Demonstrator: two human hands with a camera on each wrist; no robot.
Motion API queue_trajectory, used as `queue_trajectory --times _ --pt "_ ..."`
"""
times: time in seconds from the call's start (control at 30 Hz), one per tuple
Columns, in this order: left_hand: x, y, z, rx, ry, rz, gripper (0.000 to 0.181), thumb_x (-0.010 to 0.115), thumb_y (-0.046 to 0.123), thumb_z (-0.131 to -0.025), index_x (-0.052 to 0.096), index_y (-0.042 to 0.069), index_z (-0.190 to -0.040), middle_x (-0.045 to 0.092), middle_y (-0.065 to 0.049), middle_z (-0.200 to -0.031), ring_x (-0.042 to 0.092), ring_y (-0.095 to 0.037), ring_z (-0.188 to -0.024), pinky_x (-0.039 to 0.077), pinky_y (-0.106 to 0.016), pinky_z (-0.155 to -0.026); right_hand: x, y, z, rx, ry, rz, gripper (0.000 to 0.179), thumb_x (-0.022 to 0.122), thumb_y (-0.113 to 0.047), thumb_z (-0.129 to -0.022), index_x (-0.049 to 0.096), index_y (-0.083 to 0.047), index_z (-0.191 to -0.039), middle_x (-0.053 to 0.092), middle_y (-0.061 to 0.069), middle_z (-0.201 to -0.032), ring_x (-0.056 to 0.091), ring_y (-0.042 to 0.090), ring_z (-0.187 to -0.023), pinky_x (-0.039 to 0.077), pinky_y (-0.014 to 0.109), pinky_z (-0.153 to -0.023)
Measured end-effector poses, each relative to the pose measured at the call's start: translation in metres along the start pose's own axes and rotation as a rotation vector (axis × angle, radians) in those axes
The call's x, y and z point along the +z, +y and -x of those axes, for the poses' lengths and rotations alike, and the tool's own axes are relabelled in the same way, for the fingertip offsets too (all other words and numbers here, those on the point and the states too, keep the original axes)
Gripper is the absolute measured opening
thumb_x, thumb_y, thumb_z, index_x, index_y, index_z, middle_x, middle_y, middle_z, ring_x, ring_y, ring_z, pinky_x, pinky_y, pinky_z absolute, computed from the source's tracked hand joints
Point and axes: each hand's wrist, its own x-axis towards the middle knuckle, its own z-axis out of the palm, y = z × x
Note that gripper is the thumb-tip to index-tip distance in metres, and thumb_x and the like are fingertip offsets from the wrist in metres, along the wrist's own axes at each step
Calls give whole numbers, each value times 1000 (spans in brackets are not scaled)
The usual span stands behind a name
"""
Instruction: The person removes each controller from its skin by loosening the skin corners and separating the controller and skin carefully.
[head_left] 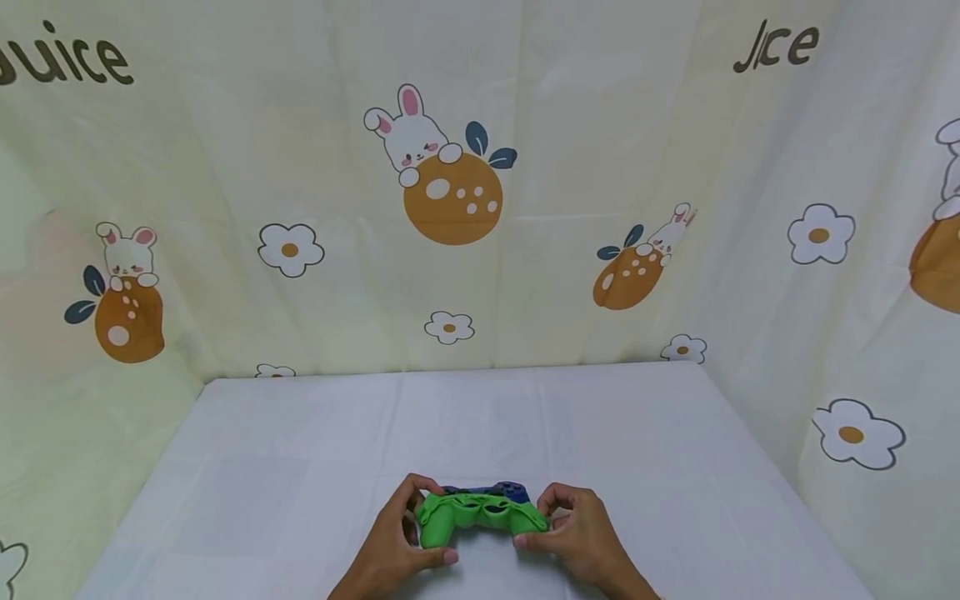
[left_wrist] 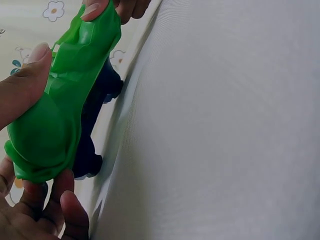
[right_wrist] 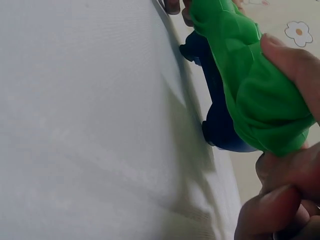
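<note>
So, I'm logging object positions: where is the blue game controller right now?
In the head view, the blue game controller is at lower centre, between the left grip and right grip, partly wrapped in the green cover.

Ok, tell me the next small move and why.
Perhaps ease the green cover over the blue controller at its far right corner, assuming it's going on: more blue shows bare there than at the left. The right hand grips that end while the left hand holds the other.
</note>
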Motion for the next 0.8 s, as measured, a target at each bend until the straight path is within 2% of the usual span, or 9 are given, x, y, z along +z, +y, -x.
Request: queue_trajectory --times 0.27,0.6,0.8 --pt "1 -2 0 -3 -7 0 70 98 27 -75 56 28 -130 52 -4 -95 52 -13 -73 47 -24 -68 5 -2 9 45 55 73 47 103 -32 -64 65 -12 -83 65 -4 -79 38 4 -48 32 20 -47" --pt "2 -4 0 20 -5 -22 72 99 30 -73 55 27 -130 51 -3 -95 51 -11 -73 47 -23 -68 11 -9 15 83 111 84 46 102 -32 -65 64 -12 -82 58 -5 -72 36 6 -49 32 21 -47" --pt "2 -6 1 27 0 -19 73 99 29 -73 55 26 -131 50 -3 -95 51 -10 -72 47 -23 -67 14 -12 18 75 136 113 46 103 -32 -65 64 -13 -81 57 -5 -70 34 5 -49 30 21 -46"
